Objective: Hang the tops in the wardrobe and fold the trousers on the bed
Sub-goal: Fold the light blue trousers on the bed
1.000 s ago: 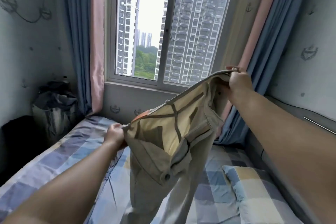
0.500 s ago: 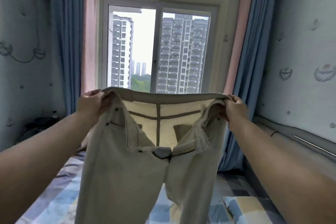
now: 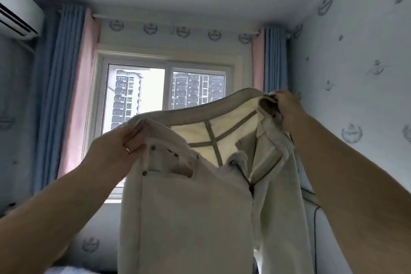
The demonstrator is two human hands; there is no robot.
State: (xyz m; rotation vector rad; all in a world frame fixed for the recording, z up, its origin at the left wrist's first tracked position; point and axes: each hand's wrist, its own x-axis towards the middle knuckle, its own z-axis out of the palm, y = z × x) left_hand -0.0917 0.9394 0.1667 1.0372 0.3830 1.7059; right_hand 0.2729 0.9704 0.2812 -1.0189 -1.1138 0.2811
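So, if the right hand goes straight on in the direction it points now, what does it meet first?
Probably the blue curtain. The right hand, gripping the trousers at the waistband, reaches up and forward toward the window's right side. Depth is unclear, so the wall beside the curtain is also possible.

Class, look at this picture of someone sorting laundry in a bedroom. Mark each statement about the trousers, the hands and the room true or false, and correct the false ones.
1. Both hands hold the beige trousers by the waistband. True: the left hand and the right hand each grip one end.
2. The trousers lie folded on the bed. False: they hang in the air, legs down.
3. The left hand wears a ring. True.
4. The fly is buttoned shut. False: it gapes open, showing the pale lining.
5. The curtains are drawn across the window. False: they hang at its sides.
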